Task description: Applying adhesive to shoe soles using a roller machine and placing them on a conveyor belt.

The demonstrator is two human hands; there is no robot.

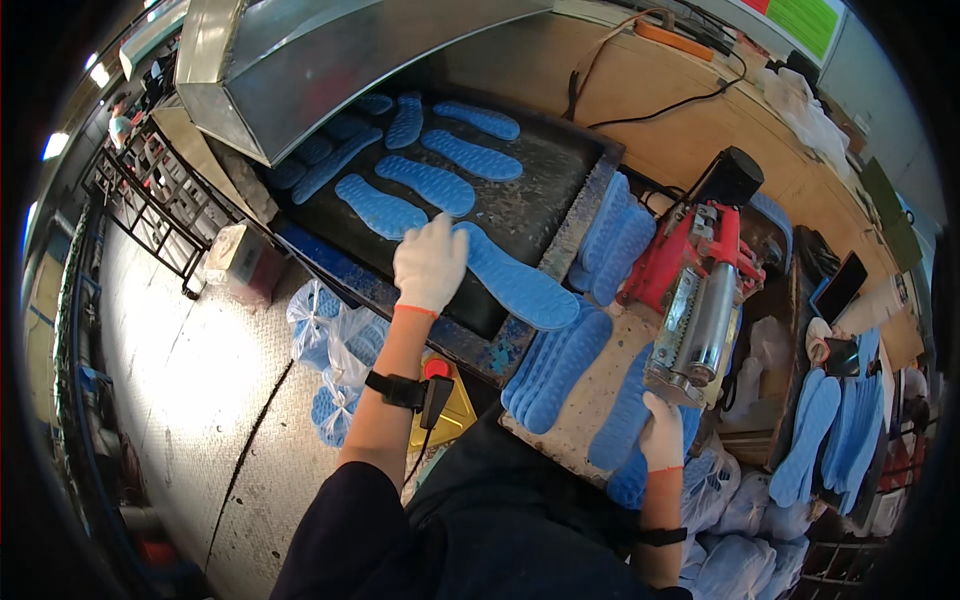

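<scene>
My left hand (430,265), in a white glove with an orange cuff, is closed on the upper end of a blue textured insole (520,285). That insole slants across the corner of a dark conveyor bed (555,170). More blue insoles lie flat on the bed, among them one (380,207) just beyond my left hand. My right hand (662,432), gloved the same way, is under the front end of a red machine with metal rollers (705,330). Blue insoles lie on both sides of it. Its fingertips are mostly hidden, so its grip does not show.
Stacked insoles (560,370) sit on the worktable (570,440) beside the machine, with another stack (615,240) behind. A metal hood (330,70) covers the bed's far end. Bagged insoles (335,400) stand on the floor at left. A side shelf holds insoles (808,435) and a phone (838,287).
</scene>
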